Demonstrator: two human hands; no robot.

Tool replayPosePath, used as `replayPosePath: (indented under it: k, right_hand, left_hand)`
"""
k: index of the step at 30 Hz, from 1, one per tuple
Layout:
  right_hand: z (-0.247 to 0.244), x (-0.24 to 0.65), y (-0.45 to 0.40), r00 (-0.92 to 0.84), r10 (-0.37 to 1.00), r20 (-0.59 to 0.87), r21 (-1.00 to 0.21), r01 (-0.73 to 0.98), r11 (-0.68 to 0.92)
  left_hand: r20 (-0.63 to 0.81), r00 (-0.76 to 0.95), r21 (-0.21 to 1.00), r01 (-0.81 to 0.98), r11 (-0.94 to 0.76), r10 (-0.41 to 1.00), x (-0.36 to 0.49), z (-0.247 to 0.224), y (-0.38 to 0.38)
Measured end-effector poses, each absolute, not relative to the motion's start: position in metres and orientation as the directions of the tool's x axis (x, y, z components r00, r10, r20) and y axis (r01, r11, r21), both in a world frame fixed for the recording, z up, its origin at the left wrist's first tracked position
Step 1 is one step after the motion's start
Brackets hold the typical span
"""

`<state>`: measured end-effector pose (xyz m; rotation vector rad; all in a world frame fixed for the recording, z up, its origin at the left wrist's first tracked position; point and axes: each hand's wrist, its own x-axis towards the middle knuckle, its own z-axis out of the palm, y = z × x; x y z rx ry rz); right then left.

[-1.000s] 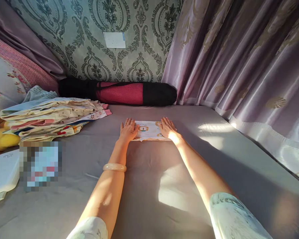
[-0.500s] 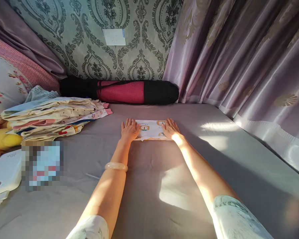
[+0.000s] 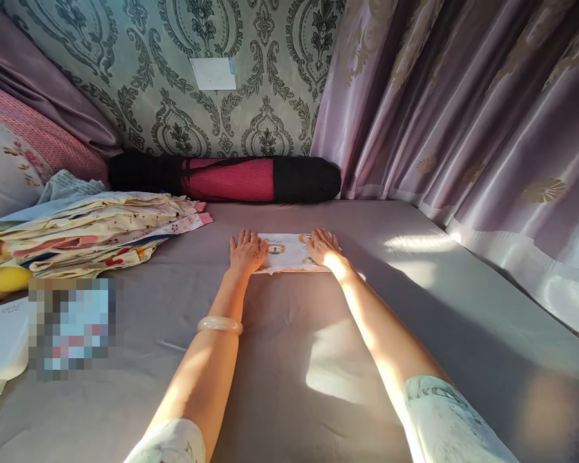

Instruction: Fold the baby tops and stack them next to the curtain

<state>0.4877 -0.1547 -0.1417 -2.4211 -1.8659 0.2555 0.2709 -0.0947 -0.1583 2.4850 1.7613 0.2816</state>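
A white folded cloth (image 3: 289,252) with small orange and blue prints lies flat on the grey sheet (image 3: 280,360), its layered edge towards me. My left hand (image 3: 247,252) rests on its left end, palm down with fingers spread. On the right end lies my right hand (image 3: 324,247), also palm down, fingers stretched away from me. A pale bangle (image 3: 220,325) circles my left forearm. The hands cover both ends of the cloth; its printed middle shows between them.
At the left is a pile of patterned clothes (image 3: 101,225), near a yellow plush thing (image 3: 4,273) and a white power bank (image 3: 4,337). A blurred-out item (image 3: 80,328) lies beside it. Along the wall stretches a black and red roll bag (image 3: 226,179); curtains (image 3: 415,116) hang right.
The whole view has shifted slightly, so things sit a little further left. My right hand has slid slightly inward over the cloth; my left hand stays at its end.
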Motion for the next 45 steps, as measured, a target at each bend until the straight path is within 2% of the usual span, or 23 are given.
replayPosePath:
  k: [4, 9, 18, 26, 33, 45]
  right_hand:
    - [-0.142, 0.475, -0.151, 0.207, 0.977, -0.049, -0.207, 0.955, -0.213]
    - [-0.156, 0.469, -0.150, 0.207, 0.976, -0.071, -0.163, 0.963, -0.216]
    - [-0.159, 0.471, -0.150, 0.193, 0.980, -0.043, -0.157, 0.968, -0.198]
    - [-0.149, 0.461, -0.151, 0.151, 0.988, 0.033, -0.168, 0.975, -0.144]
    - [-0.160, 0.453, -0.152, 0.116, 0.993, -0.008, -0.108, 0.987, -0.117]
    - [-0.156, 0.449, -0.155, 0.100, 0.994, 0.040, -0.124, 0.988, -0.094]
  left_hand:
    - [0.117, 0.371, 0.160, 0.908, -0.386, 0.921, 0.277, -0.158, -0.097]
    - [0.028, 0.420, 0.165, 0.893, -0.418, 0.907, 0.277, -0.165, -0.097]
    - [0.012, 0.410, 0.165, 0.899, -0.407, 0.912, 0.277, -0.165, -0.094]
    - [0.116, 0.436, 0.159, 0.879, -0.450, 0.893, 0.294, -0.149, -0.106]
    - [0.009, 0.515, 0.149, 0.847, -0.511, 0.857, 0.309, -0.164, -0.117]
    - [0.079, 0.523, 0.172, 0.832, -0.528, 0.849, 0.315, -0.159, -0.123]
